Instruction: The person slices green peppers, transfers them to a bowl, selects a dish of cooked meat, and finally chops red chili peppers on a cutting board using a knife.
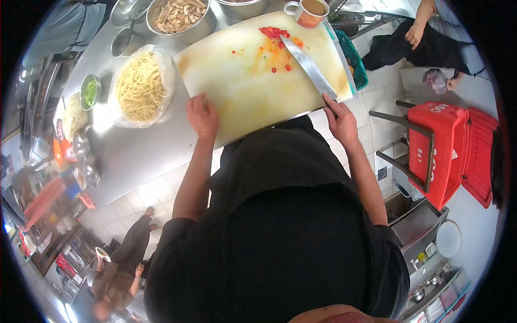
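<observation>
My right hand [342, 121] grips the handle of a large kitchen knife [309, 70] at the right edge of a pale, stained cutting board [231, 89]. The blade lies across the board, its tip close to a small heap of chopped red chili [273, 33]. Loose red pieces are scattered around the heap. At the board's near left edge rests my left hand [203, 116], its fingers curled in, with nothing visible in them. On the board's far right stands a mug of brown liquid [311, 12].
Left of the board sits a plastic bag of yellow noodles [141, 86], beside a bowl of chopped greens [90, 91]. A metal bowl of shredded meat [180, 15] stands behind. A green-lined bin [353, 60] and a red cooler box [436, 153] are at the right. Other people are nearby.
</observation>
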Motion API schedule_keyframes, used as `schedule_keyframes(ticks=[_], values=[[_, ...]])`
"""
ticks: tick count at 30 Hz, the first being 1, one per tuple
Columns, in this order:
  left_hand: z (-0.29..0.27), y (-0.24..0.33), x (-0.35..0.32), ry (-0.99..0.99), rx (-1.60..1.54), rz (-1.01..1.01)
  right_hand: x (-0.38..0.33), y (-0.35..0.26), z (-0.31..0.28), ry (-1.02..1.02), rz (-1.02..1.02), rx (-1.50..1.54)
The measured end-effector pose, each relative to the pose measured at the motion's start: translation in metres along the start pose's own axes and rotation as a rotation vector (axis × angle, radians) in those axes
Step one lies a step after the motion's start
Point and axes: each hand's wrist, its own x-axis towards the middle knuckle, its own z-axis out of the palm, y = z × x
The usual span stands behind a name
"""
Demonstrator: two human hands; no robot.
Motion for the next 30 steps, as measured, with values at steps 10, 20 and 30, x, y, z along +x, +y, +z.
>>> schedule_keyframes(ticks=[10,20,30], values=[[-0.001,-0.002,-0.002,0.031,-0.005,0.039,-0.023,0.006,-0.005,-0.173,0.029,0.016],[-0.002,-0.002,0.0,-0.012,-0.003,-0.018,-0.013,0.01,-0.003,-0.051,0.004,-0.027],[-0.001,-0.002,-0.001,-0.011,-0.002,-0.022,-0.03,-0.008,0.004,-0.169,0.009,-0.06]])
